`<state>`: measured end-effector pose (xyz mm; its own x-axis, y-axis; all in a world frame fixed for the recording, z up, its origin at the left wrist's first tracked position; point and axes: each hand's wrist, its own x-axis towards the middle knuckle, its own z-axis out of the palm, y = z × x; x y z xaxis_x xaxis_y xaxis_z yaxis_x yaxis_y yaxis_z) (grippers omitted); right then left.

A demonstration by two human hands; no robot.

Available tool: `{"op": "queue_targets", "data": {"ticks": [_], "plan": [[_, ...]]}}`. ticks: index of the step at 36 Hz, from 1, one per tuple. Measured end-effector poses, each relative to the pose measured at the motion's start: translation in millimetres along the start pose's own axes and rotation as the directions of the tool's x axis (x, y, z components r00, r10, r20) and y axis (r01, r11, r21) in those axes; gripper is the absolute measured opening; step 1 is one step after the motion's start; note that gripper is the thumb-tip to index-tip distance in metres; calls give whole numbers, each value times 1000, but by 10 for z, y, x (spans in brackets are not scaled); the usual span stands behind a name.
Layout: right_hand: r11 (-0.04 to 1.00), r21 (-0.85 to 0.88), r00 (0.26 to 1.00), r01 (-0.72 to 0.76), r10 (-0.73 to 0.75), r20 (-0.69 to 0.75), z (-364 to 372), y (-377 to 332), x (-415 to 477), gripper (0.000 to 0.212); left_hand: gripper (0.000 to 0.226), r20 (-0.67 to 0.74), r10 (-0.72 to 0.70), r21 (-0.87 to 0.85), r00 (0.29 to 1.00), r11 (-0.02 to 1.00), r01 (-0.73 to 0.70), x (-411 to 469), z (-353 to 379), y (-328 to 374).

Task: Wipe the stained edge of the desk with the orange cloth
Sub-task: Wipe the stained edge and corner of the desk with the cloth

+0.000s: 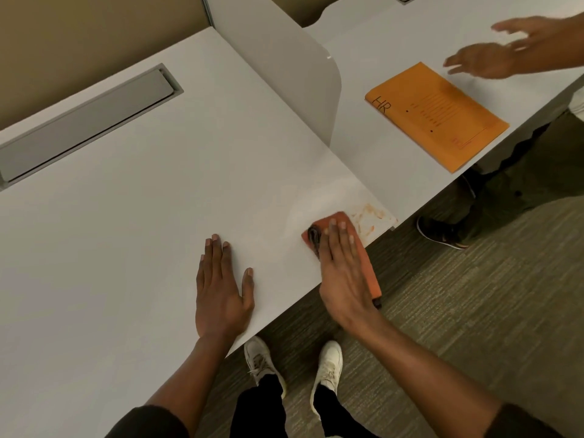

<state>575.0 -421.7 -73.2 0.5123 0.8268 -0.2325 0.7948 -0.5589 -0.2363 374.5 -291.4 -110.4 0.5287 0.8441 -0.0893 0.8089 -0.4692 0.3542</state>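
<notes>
The orange cloth (366, 263) lies on the front edge of the white desk (151, 191), partly hanging over it. My right hand (343, 267) presses flat on the cloth, fingers together and pointing away from me. Just beyond the cloth, orange-brown smears of the stain (368, 218) mark the desk's near right corner. My left hand (221, 286) rests flat on the desk to the left, palm down, fingers spread, holding nothing.
A grey cable flap (85, 121) sits in the desk at the back left. A white divider panel (284, 67) separates a second desk, where an orange padded envelope (436, 115) lies. Another person's hand (512, 49) reaches over it; their shoe (441, 232) stands on the carpet.
</notes>
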Motion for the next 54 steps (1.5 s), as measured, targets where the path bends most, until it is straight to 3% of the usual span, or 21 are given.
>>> {"op": "queue_targets", "data": {"ticks": [7, 11, 16, 24, 28, 34, 38, 45, 54], "plan": [[987, -21, 986, -159, 158, -49, -166, -69, 706, 76, 78, 4, 0, 1, 1000, 1000, 0, -10, 10, -9], [993, 33, 992, -114, 116, -59, 32, -329, 288, 78, 78, -5, 6, 5, 1000, 1000, -6, -6, 40, -37], [998, 55, 999, -41, 40, 30, 80, -259, -117, 77, 78, -6, 0, -2, 1000, 1000, 0, -6, 53, -39], [983, -55, 984, -177, 178, 12, -301, 67, 951, 80, 78, 5, 2, 4, 1000, 1000, -2, -13, 4, 0], [993, -4, 992, -119, 118, -32, -144, -35, 713, 75, 78, 4, 5, 1, 1000, 1000, -5, -10, 2, -5], [997, 80, 1000, 3, -4, 18, 103, -139, -19, 77, 77, -6, 6, -3, 1000, 1000, -6, -4, 26, -28], [995, 21, 993, -99, 100, -58, -41, 32, 418, 79, 77, -2, 9, -5, 1000, 1000, -9, -4, 26, -30], [982, -30, 982, -187, 185, -44, -331, 97, 1177, 79, 78, 9, 3, -3, 1000, 1000, -3, -12, 20, -29], [996, 84, 1000, 18, -17, -17, 153, -344, 50, 78, 78, 16, -3, -3, 1000, 1000, 3, -2, 32, -34]]}}
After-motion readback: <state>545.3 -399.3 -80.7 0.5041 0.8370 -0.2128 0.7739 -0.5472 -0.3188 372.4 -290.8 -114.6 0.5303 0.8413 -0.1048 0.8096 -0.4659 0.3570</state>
